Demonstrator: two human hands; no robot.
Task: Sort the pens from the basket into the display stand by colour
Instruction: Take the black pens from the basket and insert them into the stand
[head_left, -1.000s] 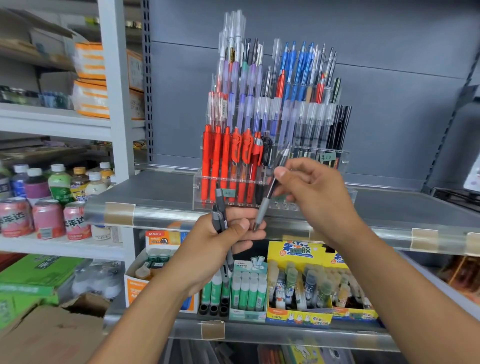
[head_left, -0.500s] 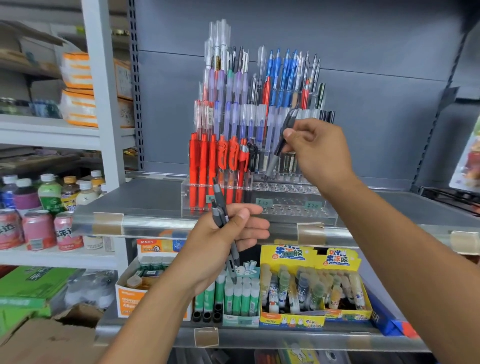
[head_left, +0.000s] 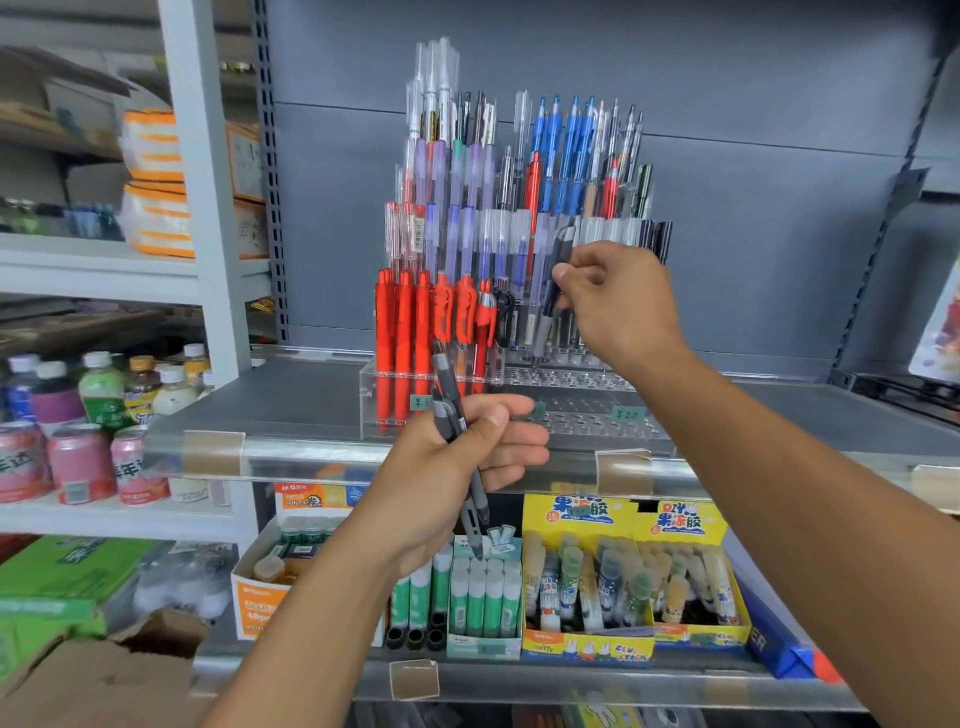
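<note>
Two dark grey pens (head_left: 457, 441) are clasped in the left hand (head_left: 457, 467), fingers and thumb curled round their barrels, tips pointing down over the lower shelf. Only the head view is given. A third grey pen (head_left: 553, 291) is pinched near its upper part between thumb and fingertips of the right hand (head_left: 618, 301), held nearly upright with its tip lowered toward the second tier of the clear acrylic display stand (head_left: 587, 410), just right of a black pen (head_left: 505, 317) already seated there. The step in hand is judged to be the seating of this grey pen among the dark ones. The next move is thought to call for the tip to be lined up with a free hole and the barrel let down straight, so that the neighbours are not knocked. No basket is to be seen in this view.

Red pens (head_left: 410, 322) are ranked along the front left of the stand, purple and clear ones behind, blue pens (head_left: 566, 150) at the upper right. The front tier holes to the right stand unfilled, with a price label (head_left: 627, 414) below. The stand rests on a grey metal shelf (head_left: 291, 400). Below it, green-and-white glue sticks (head_left: 485, 592) and yellow boxes of glue (head_left: 636, 571) are set out; bottles and pink cans (head_left: 78, 457) stand at left. The closely packed upright pens are judged the chief obstacle.
</note>
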